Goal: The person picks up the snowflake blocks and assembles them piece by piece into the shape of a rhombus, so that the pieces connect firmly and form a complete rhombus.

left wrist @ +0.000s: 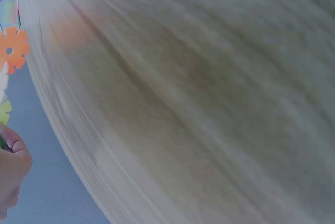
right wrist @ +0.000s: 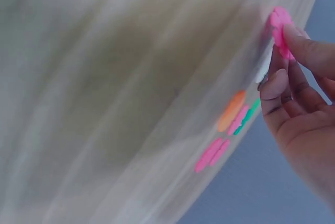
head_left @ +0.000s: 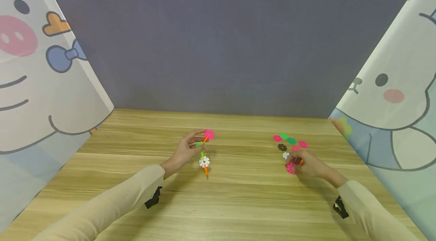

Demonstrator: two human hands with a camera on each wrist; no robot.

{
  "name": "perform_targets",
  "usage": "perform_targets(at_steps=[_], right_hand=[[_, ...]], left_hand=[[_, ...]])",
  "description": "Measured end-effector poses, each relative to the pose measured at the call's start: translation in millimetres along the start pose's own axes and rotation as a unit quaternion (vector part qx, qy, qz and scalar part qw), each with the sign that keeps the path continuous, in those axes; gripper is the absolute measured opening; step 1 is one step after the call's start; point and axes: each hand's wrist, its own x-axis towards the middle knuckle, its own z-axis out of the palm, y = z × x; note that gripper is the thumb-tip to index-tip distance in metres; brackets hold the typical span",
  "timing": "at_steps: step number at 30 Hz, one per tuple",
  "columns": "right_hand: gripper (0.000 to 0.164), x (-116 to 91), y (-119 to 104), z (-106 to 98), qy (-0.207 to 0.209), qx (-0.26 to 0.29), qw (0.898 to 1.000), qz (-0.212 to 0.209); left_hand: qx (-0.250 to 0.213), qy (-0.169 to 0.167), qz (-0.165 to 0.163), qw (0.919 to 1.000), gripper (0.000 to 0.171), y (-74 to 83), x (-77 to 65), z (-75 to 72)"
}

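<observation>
My left hand pinches a chain of slotted plastic discs near its green disc. A pink disc tops this chain, with an orange disc seen edge-on under it. Lower down hang a yellow disc, a white disc and an orange disc. In the left wrist view, only that chain's end, with an orange disc, shows at the edge. Over at the right, my right hand holds a pink slotted disc between thumb and fingers, just above the tabletop.
Loose discs lie around my right hand on the wooden table: a brown disc, a white disc, a dark green disc, an orange disc and several pink ones. A grey panel stands behind; printed cartoon panels flank both sides.
</observation>
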Motion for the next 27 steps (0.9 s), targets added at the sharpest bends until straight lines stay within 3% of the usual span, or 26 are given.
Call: perform_targets(at_steps=[10,16,20,27], right_hand=[[0.02,14.3,-3.8,-8.8,0.01,0.019,0.999,-0.042],[0.016,29.5,-12.5,-5.4,0.036,0.026,0.999,0.003],[0.016,41.9,-23.2,0.1,0.047,0.06,0.996,0.034],[0.016,67.0,-38.6,10.7,0.068,0.07,0.995,0.024]], left_hand=[[0.006,0.007,-0.001,1.0,0.053,-0.7,1.2,2.0],[0.008,0.009,-0.003,0.9999,0.052,-0.2,0.5,2.9],[0.01,0.005,-0.002,0.9999,0.051,0.0,0.5,2.9],[0.008,-0.001,0.001,1.0,0.051,0.1,0.4,2.4]])
